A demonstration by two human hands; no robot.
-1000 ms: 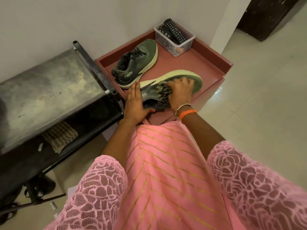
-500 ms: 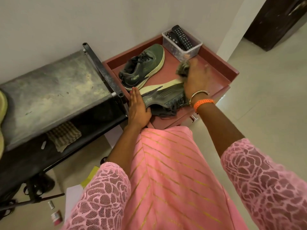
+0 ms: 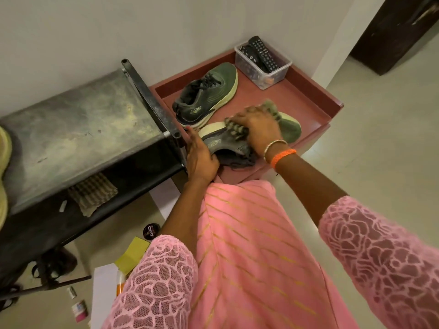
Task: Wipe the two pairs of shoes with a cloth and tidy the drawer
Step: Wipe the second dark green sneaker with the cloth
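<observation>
Two dark green sneakers with pale soles lie on a red-brown tray-topped cabinet [image 3: 316,96]. The far sneaker [image 3: 209,96] stands upright. The near sneaker [image 3: 288,129] lies tipped on its side. My left hand [image 3: 199,155] grips its heel end. My right hand [image 3: 257,125] presses a bunched checked cloth [image 3: 235,129] on the shoe's side, fingers curled over the cloth. Pale shoes [image 3: 3,162] show at the far left edge on the metal bench.
A grey metal bench [image 3: 71,129] stands left of the cabinet, with a folded checked cloth [image 3: 91,193] on its lower shelf. A clear box of remotes [image 3: 262,61] sits at the cabinet's back. A polish tin [image 3: 150,230], papers and small bottles lie on the floor.
My right hand with the cloth swung from the shoe's middle out toward the toe, then came back onto the side near the heel. My left hand kept holding the heel.
</observation>
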